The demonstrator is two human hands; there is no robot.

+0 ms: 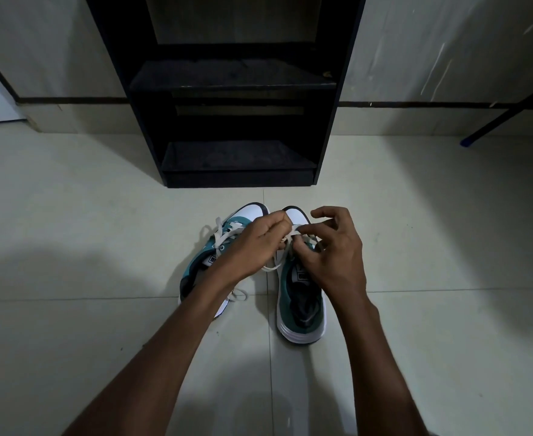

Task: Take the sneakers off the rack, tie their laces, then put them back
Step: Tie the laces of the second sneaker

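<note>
1. Both sneakers are parked on the tiled floor [70, 215] right in front of the black rack [236, 121], toes pointed at it, heels toward the person. The long axis of each shoe runs pretty much straight away from the camera, the left one angled a bit.

2. The right sneaker [301, 297] is the one being worked on. Its laces [290, 239] are pinched over the tongue area, so the knot sits directly under both hands, not off to a side.

3. The left hand [252, 247] is closed on a lace strand, thumb and fingers pressed together. The right hand [334, 250] is pinched on the lace at thumb and forefinger, with the other fingers fanned out loose. The two hands are nearly touching over the knot.

4. The left forearm is laid across the left sneaker [208, 262], whose laces [224, 237] look loose and trailing, one loop down by the sole. Judged from that, it's not tied yet.

5. Nearness: the right sneaker is equally reachable by both hands; the left shoe is closer to the left hand.

6. Nothing is seen on the lower rack shelves, so the return path looks open. A dark rod [507, 114] with a blue tip is leaning well off to the right, out of the way.
</note>
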